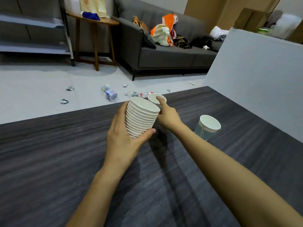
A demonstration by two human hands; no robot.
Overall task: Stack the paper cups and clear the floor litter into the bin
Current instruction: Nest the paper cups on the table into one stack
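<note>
My left hand [122, 138] grips a tall stack of white paper cups [141, 117], tilted toward the far edge of the dark wood table [49, 161]. Just behind the stack stands a single paper cup [155, 98]; my right hand [167, 114] pinches its rim, with the index finger inside. Another paper cup [207, 127] with a pale blue print stands alone to the right. On the grey floor beyond the table lie two plastic bottles [110, 94] [141, 94] and several crumpled wrappers [64, 101] [70, 88].
A grey sofa [164, 54] loaded with bags stands at the back, a round wooden side table [95, 23] to its left and a metal shelf rack [32, 46] at far left. A pale partition panel [254, 79] rises along the table's right side.
</note>
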